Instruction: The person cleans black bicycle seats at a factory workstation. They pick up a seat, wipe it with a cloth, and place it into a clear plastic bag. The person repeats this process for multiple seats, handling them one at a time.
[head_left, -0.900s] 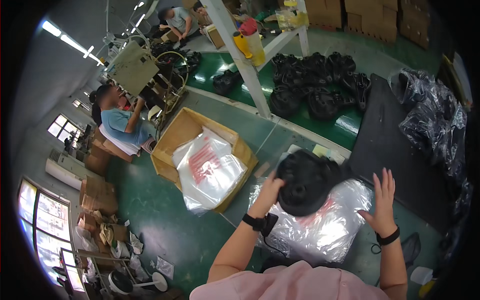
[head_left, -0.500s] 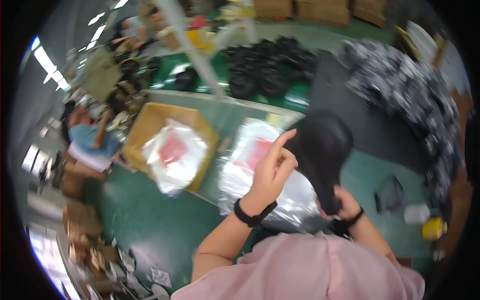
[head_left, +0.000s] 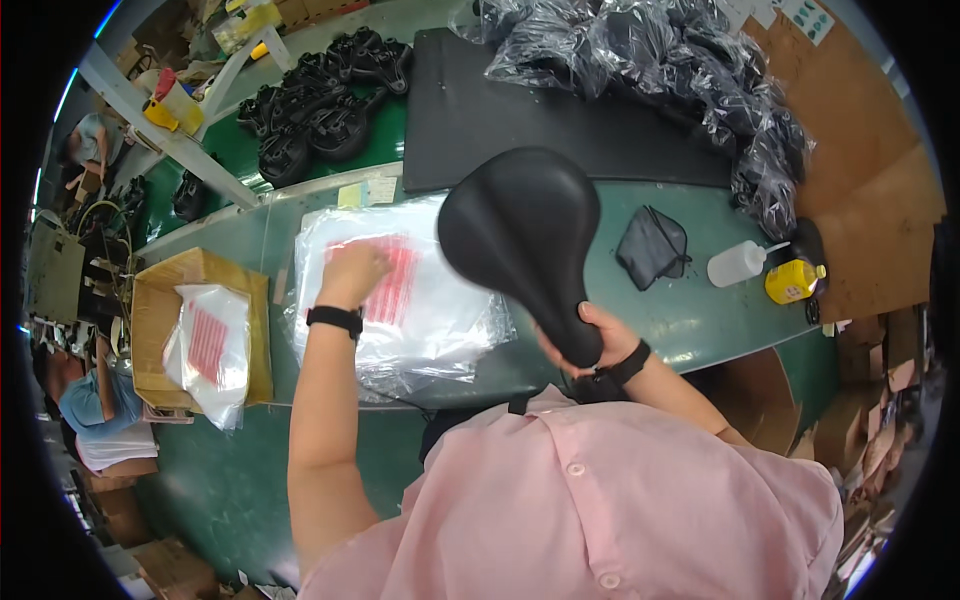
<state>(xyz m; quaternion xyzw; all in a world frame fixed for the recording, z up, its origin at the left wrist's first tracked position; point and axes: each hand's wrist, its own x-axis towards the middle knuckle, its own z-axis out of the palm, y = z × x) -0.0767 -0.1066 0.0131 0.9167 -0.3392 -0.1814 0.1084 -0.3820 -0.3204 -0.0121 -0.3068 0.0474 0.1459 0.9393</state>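
My right hand [head_left: 607, 345] grips the narrow nose of a black bicycle saddle [head_left: 530, 215], which is held up over the bench with its wide rear pointing away from me. My left hand [head_left: 355, 273] is over a stack of clear plastic bags [head_left: 440, 325] with red print, left of the saddle. Its fingers bend downward and are slightly blurred, so whether they pinch a bag is hidden. Both wrists carry black bands.
A yellowish box [head_left: 258, 350] with more bags stands left. Behind are bare black saddles [head_left: 335, 110], a black mat [head_left: 540, 125] and plastic-wrapped saddles [head_left: 660, 60]. A black pouch [head_left: 652, 247], white squeeze bottle [head_left: 737, 264] and yellow bottle [head_left: 793, 282] lie right. A co-worker [head_left: 95, 405] sits far left.
My view has swung toward the right of the bench. My left hand, raised with a finger extended before, has come down over the bag stack. The saddle stays in my right hand.
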